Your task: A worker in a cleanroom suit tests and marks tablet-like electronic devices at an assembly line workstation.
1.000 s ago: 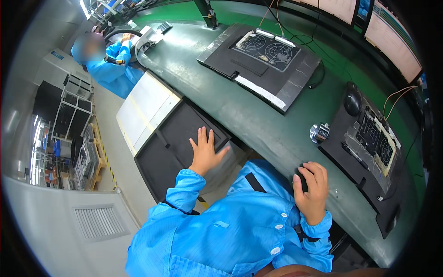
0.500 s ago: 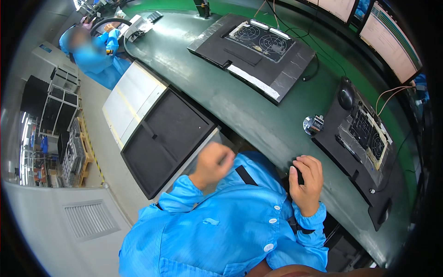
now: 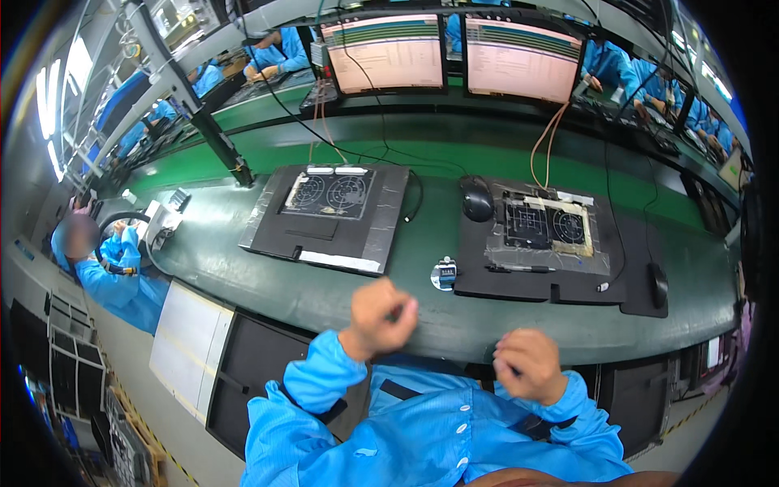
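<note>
Head view looks down over blue sleeves (image 3: 422, 438) to two bare hands raised above the near edge of the green worktop (image 3: 357, 300). Nearest, the right hand (image 3: 527, 364) is curled into a loose fist, fingers (image 3: 510, 364) folded inward and holding nothing that shows; it hangs just short of the worktop's edge. The left hand (image 3: 377, 316) sits a little further out and higher, its fingers (image 3: 399, 312) likewise closed into a fist, thumb side up, with nothing visible in the grip. Just beyond the left hand's knuckles, slightly to their right, stands a small blue-and-white device on a round base (image 3: 445, 273), the thing closest to either hand; the left hand is nearer to it than the right. Touching that device on its right lies the right-hand black fixture tray (image 3: 560, 280), its long axis running left to right across the worktop, straight ahead of the right hand's fingers and carrying a taped fan assembly (image 3: 545, 226), with a black mouse (image 3: 477, 198) at its far left corner. Ahead and to the left of the left hand's fingers lies the left-hand black fixture tray (image 3: 333, 213), also lengthwise across, with two round fans. Further still, cables climb to two lit monitors (image 3: 454, 57). Far off on the left a co-worker in a blue coat (image 3: 114, 276) sits at the same worktop, and others work behind the screens.
</note>
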`<action>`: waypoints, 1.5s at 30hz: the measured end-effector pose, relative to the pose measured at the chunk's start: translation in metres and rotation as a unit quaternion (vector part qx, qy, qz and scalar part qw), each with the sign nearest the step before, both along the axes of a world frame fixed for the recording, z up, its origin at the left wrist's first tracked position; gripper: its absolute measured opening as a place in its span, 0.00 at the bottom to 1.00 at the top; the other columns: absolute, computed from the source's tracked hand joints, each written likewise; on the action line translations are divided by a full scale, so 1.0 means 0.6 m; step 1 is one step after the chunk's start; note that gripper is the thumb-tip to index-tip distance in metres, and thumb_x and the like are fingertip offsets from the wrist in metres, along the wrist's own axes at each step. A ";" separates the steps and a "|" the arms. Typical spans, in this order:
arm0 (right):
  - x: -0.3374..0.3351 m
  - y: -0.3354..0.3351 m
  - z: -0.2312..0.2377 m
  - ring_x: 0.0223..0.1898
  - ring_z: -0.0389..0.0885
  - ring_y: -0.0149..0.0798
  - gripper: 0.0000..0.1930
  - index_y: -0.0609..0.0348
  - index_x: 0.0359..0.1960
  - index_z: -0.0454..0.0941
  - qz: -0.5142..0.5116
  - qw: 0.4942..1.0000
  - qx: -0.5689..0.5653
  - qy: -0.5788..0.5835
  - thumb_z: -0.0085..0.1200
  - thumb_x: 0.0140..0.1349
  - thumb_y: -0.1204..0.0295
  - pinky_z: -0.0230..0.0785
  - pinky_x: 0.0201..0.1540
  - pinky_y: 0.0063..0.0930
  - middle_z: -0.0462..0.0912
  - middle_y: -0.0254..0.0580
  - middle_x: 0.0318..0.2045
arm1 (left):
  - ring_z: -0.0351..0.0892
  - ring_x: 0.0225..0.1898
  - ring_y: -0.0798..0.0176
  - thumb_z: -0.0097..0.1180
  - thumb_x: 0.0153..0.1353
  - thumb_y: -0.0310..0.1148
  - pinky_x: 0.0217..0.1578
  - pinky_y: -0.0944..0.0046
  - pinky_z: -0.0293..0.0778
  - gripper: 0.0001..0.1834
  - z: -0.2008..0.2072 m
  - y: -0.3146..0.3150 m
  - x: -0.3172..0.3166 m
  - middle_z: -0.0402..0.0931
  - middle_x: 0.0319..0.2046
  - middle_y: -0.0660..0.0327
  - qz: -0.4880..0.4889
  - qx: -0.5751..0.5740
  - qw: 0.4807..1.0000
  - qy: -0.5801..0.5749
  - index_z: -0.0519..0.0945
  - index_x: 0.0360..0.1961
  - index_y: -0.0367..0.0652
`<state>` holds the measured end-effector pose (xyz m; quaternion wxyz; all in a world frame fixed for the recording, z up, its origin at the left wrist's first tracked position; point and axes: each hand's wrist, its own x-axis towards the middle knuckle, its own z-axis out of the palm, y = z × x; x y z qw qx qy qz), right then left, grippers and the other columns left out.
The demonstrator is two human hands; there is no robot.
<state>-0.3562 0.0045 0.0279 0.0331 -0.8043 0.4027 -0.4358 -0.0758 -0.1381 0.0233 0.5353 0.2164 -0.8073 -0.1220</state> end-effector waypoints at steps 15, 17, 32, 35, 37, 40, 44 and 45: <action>-0.054 -0.051 -0.063 0.31 0.83 0.47 0.05 0.67 0.35 0.80 -0.171 0.985 0.027 -0.026 0.64 0.59 0.84 0.75 0.34 0.33 0.84 0.50 0.35 | 0.70 0.22 0.77 0.67 0.65 0.27 0.23 0.71 0.64 0.06 -0.076 -0.114 -0.045 0.76 0.20 0.68 0.098 0.170 0.981 0.011 0.83 0.31 0.37; -0.052 -0.048 -0.062 0.30 0.83 0.46 0.05 0.67 0.35 0.80 -0.175 0.983 0.053 -0.027 0.65 0.59 0.84 0.75 0.33 0.32 0.84 0.49 0.35 | 0.71 0.24 0.78 0.67 0.66 0.27 0.25 0.72 0.66 0.06 -0.076 -0.110 -0.046 0.78 0.22 0.68 0.100 0.195 0.976 0.013 0.84 0.33 0.36; -0.074 -0.049 -0.059 0.31 0.82 0.46 0.07 0.56 0.26 0.79 -0.173 0.983 0.058 -0.020 0.68 0.56 0.73 0.75 0.33 0.39 0.82 0.39 0.30 | 0.68 0.25 0.74 0.64 0.69 0.27 0.27 0.70 0.65 0.07 -0.082 -0.104 -0.032 0.75 0.24 0.66 0.132 0.204 0.970 -0.011 0.82 0.34 0.36; -0.078 -0.048 -0.067 0.30 0.81 0.45 0.09 0.56 0.25 0.78 -0.198 0.979 0.045 -0.025 0.67 0.57 0.71 0.74 0.33 0.39 0.79 0.38 0.28 | 0.67 0.27 0.74 0.63 0.71 0.28 0.28 0.71 0.64 0.07 -0.088 -0.104 -0.027 0.75 0.25 0.67 0.138 0.210 0.968 -0.009 0.82 0.35 0.36; -0.081 -0.045 -0.073 0.29 0.79 0.44 0.10 0.55 0.24 0.76 -0.171 0.984 0.047 -0.022 0.66 0.59 0.70 0.73 0.32 0.40 0.76 0.38 0.28 | 0.66 0.27 0.74 0.62 0.72 0.29 0.28 0.71 0.63 0.08 -0.090 -0.105 -0.023 0.74 0.25 0.68 0.143 0.210 0.967 -0.018 0.82 0.35 0.37; -0.084 -0.042 -0.082 0.29 0.78 0.44 0.11 0.55 0.24 0.75 -0.167 0.985 0.033 -0.032 0.66 0.60 0.69 0.73 0.32 0.40 0.73 0.38 0.28 | 0.62 0.25 0.75 0.59 0.75 0.31 0.27 0.70 0.60 0.10 -0.094 -0.105 -0.025 0.70 0.24 0.69 0.127 0.203 0.971 -0.024 0.80 0.35 0.36; -0.086 -0.040 -0.081 0.30 0.80 0.44 0.09 0.56 0.28 0.78 -0.175 0.984 0.022 -0.026 0.67 0.60 0.71 0.74 0.32 0.38 0.76 0.37 0.30 | 0.61 0.25 0.75 0.57 0.76 0.31 0.26 0.70 0.57 0.11 -0.087 -0.102 -0.029 0.67 0.23 0.69 0.111 0.213 0.971 -0.013 0.77 0.35 0.36; -0.086 -0.039 -0.080 0.29 0.79 0.44 0.09 0.56 0.28 0.77 -0.173 0.984 0.026 -0.027 0.67 0.60 0.71 0.74 0.32 0.38 0.76 0.37 0.29 | 0.61 0.25 0.75 0.57 0.76 0.31 0.26 0.70 0.57 0.11 -0.087 -0.101 -0.030 0.68 0.23 0.68 0.119 0.211 0.970 -0.015 0.77 0.35 0.36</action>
